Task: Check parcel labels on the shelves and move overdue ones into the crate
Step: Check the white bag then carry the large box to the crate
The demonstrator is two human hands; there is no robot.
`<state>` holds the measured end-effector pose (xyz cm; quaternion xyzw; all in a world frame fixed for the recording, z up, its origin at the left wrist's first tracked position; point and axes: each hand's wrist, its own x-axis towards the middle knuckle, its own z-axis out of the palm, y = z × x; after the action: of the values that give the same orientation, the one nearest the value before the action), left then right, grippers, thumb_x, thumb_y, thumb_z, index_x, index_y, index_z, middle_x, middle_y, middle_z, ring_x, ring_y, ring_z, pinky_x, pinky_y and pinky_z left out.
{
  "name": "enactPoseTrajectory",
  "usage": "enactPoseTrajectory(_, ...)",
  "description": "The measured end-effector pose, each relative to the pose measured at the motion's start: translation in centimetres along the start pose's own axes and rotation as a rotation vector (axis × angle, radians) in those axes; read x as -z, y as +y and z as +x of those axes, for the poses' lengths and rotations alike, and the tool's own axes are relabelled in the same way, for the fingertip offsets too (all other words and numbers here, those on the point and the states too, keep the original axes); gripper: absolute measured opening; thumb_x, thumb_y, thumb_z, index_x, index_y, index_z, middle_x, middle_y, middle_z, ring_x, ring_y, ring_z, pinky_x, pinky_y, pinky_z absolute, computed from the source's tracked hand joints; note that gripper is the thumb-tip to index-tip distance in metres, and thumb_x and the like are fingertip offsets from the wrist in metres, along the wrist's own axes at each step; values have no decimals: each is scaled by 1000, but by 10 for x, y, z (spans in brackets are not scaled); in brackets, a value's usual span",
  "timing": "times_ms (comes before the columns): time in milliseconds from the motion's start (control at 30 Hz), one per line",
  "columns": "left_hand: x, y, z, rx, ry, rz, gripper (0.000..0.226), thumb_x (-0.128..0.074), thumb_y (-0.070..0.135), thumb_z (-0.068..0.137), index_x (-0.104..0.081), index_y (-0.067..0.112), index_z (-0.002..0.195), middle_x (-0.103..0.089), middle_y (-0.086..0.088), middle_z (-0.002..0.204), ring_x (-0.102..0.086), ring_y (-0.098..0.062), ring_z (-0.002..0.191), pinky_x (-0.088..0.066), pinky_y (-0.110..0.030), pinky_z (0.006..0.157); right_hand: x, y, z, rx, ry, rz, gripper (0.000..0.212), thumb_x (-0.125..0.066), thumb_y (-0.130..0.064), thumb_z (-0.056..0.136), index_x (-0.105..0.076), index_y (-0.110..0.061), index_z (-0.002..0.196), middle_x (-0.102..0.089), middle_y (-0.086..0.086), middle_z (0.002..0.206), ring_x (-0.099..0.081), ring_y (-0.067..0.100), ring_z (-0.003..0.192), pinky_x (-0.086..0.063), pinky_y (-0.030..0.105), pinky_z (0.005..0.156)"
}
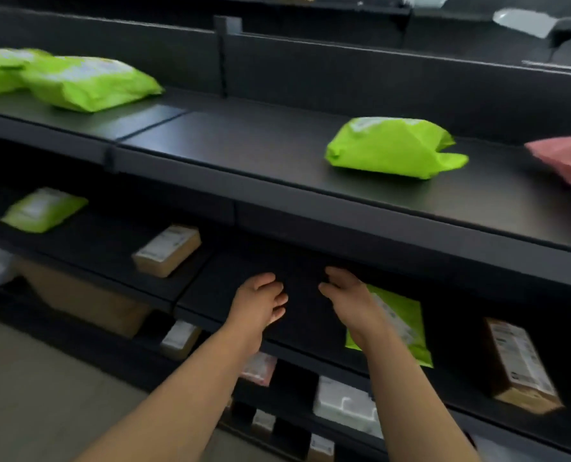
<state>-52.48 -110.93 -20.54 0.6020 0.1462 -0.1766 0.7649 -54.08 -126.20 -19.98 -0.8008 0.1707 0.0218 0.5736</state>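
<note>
**Operator:** Where do the hands stand relative to the parcels?

**Supervisor:** Both reach into the middle shelf (pixel 310 331) at lower centre of the frame. The left hand (pixel 260 303) hovers over bare shelf surface. The right hand (pixel 349 296) is just beside it, with its wrist in front of the green mailer (pixel 410 310).

**Operator:** State of the fingers?

**Supervisor:** On both hands they are loosely curled and apart, and they clamp on nothing. Whether the right wrist touches the mailer cannot be told.

**Operator:** Why does the mailer lie flat?

**Supervisor:** Its white label (pixel 395 320) faces upward, so it can be read without lifting. The print is too blurred to read here, so its overdue status is unknown.

**Operator:** Other stock to check?

**Supervisor:** A brown carton (pixel 520 365) lies at lower right on the same shelf, and another carton (pixel 167 250) lies at centre left. On the upper shelf (pixel 244 151) a second green mailer (pixel 390 146) sits right of centre, with a pink mailer (pixel 570 161) at the right edge.

**Operator:** Where is the crate?

**Supervisor:** Not in view.

**Operator:** Current step?

**Supervisor:** Judged as label inspection. Both hands appear placed to take the nearest mailer, and no parcel is in hand yet.
</note>
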Motion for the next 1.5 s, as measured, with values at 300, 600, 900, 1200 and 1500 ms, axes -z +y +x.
enactPoseTrajectory(300,261,44,-38,-77,314,-182,38,-51,8,96,-48,8,134,-63,-7,109,-62,-18,95,-52,-31,82,-233,-77,-39,18,-248,-44,44,-54,-18,97,-48,-16,141,-50,2,142,-48,17,127,-37,24,97)
enactPoseTrajectory(600,451,74,-61,-110,641,-300,39,-52,6,96,-47,6,135,-59,-11,116,-58,-23,101,-48,-36,86,-431,-141,-65,60,-548,-123,43,-54,-20,97,-50,-15,139,-51,2,141,-48,15,125,-35,23,96)
enactPoseTrajectory(900,584,109,-18,-108,791,-376,25,-48,3,95,-51,12,118,-57,-2,84,-56,-13,71,-52,-22,56,-575,-191,-19,33,-635,-143,36,-54,-17,96,-55,-14,131,-56,-2,116,-48,9,101,-36,22,85)
enactPoseTrajectory(1200,703,190,65,-165,864,-441,23,-48,4,95,-51,15,115,-58,-3,84,-57,-15,73,-48,-27,69,-727,-257,58,13,-673,-150,18,-59,-15,90,-65,-26,103,-62,1,97,-59,17,89,-45,25,72)
enactPoseTrajectory(1500,853,226,140,-103,830,-420,25,-48,6,95,-51,14,118,-59,-3,86,-56,-15,72,-48,-26,65,-886,-287,107,-87,-686,-217,34,-55,-14,95,-60,-12,128,-63,5,119,-59,19,106,-49,30,88)
